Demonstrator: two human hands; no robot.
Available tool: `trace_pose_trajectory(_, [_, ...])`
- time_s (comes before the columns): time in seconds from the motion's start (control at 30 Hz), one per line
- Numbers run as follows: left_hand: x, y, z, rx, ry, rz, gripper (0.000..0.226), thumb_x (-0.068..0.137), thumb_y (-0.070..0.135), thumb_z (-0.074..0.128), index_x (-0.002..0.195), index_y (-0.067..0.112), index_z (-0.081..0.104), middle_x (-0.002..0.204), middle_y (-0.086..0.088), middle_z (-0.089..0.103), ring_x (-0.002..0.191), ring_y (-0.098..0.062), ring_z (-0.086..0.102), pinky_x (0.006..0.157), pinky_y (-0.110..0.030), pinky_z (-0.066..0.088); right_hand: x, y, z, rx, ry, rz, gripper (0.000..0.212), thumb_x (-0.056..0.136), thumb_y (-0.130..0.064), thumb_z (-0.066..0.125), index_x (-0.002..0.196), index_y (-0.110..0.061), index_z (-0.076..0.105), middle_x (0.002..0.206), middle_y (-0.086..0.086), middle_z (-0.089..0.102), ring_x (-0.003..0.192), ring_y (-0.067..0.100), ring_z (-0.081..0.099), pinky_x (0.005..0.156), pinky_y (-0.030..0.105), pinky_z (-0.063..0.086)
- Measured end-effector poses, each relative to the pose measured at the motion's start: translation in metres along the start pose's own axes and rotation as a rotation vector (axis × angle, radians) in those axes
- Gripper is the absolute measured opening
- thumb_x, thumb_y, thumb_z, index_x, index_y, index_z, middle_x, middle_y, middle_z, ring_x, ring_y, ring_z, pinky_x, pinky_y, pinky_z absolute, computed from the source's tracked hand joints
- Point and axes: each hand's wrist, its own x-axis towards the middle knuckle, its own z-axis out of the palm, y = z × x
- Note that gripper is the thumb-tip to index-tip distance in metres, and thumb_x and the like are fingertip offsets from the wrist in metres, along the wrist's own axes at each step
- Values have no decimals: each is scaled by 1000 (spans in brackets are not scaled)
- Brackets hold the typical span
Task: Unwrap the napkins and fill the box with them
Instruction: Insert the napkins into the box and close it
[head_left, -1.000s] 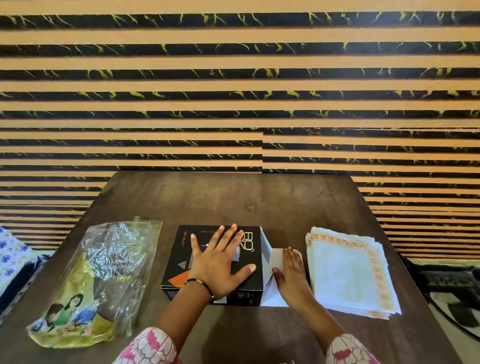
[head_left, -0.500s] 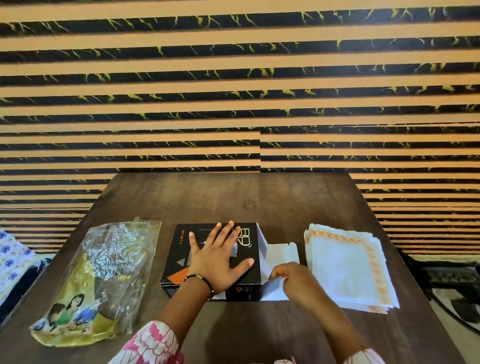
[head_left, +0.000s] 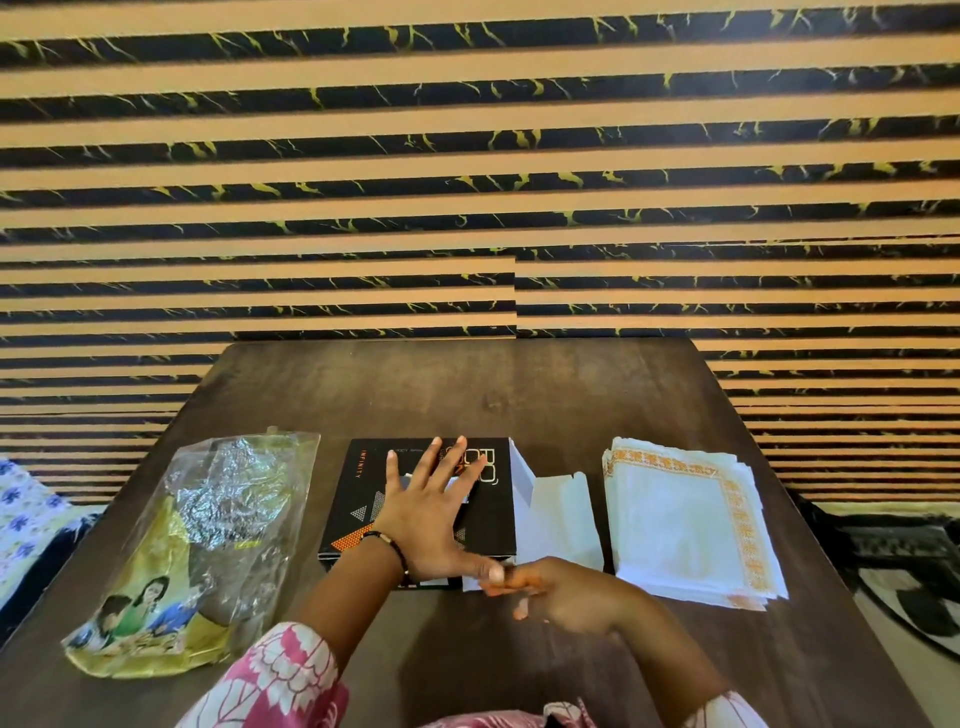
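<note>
A black box (head_left: 363, 488) with orange and white print lies flat at the table's middle. My left hand (head_left: 431, 512) rests on its lid, palm down, fingers spread. The box's white end flap (head_left: 558, 512) hangs open on the right and lies on the table. My right hand (head_left: 556, 587) is at the box's near right corner, fingers curled and blurred; whether it grips the flap's near edge is unclear. A stack of white napkins (head_left: 680, 525) with orange borders sits to the right. The empty plastic wrapper (head_left: 202, 551) lies on the left.
The dark wooden table (head_left: 493, 384) reaches back to a wall of black and tan stripes. A blue-flowered cloth (head_left: 26, 514) shows past the table's left edge. A dark patterned mat (head_left: 904, 561) lies on the floor at the right.
My right hand has drawn back toward me from the flap's middle to the box's near right corner. The white flap now lies flatter and wider open. My left hand stays on the lid.
</note>
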Motion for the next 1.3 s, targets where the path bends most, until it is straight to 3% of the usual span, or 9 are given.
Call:
trace_pose_trajectory(0.17, [0,-1,0,43,-12,8,125,40,95,27,141,34,-16,150,6,-30,140,-24,-26,105,-68,-18,-8,0,-10,-186,105,93,36,91,-8,47,125,-19,55,127,6,59,109,22,58,92,26,48])
trace_pose_trajectory(0.23, [0,-1,0,34,-2,18,125,40,94,25,141,35,-16,145,7,-33,138,-22,-28,105,-68,-17,-8,-1,-20,-229,236,118,35,92,-9,49,125,-21,52,125,3,60,107,20,60,86,20,50])
trace_pose_trajectory(0.33, [0,-2,2,25,11,23,124,41,94,26,142,35,-15,143,7,-33,137,-22,-29,105,-67,-18,7,-3,-33,-7,275,75,38,96,-10,41,133,-20,42,138,1,50,119,20,53,78,12,43])
trace_pose_trajectory(0.47, [0,-3,2,21,-1,17,123,42,94,28,142,36,-15,142,8,-33,139,-24,-27,105,-67,-19,35,5,-46,477,375,128,56,95,-14,42,145,-27,19,154,-2,26,132,24,38,98,34,40])
trace_pose_trajectory(0.6, [1,-3,4,21,3,18,121,45,95,32,141,38,-14,143,10,-32,136,-22,-30,105,-68,-19,51,9,-63,496,524,128,57,96,-13,43,144,-32,20,154,2,25,135,28,33,106,42,37])
trace_pose_trajectory(0.77, [0,-2,3,23,24,18,118,49,93,34,141,39,-14,144,9,-30,135,-20,-30,105,-68,-19,64,-12,-68,549,478,62,59,92,-2,44,142,-31,29,146,2,37,131,27,38,92,34,40])
trace_pose_trajectory(1.03, [-1,-1,1,11,12,-1,116,53,90,43,142,38,-11,155,5,-20,141,-23,-24,106,-68,-16,83,-15,-59,504,499,51,18,98,-19,39,107,-31,50,120,11,59,103,21,55,91,36,47])
trace_pose_trajectory(1.17, [0,0,3,1,11,3,118,51,91,43,142,39,-11,155,5,-19,140,-22,-25,106,-68,-15,73,-10,-60,440,503,9,30,98,-19,41,125,-32,46,134,5,51,120,23,49,94,34,42])
trace_pose_trajectory(1.3, [2,0,5,14,7,16,125,40,98,31,141,39,-13,150,8,-27,135,-20,-31,105,-68,-17,38,10,-66,296,775,19,44,96,-20,45,138,-29,37,146,3,43,130,25,44,105,38,38])
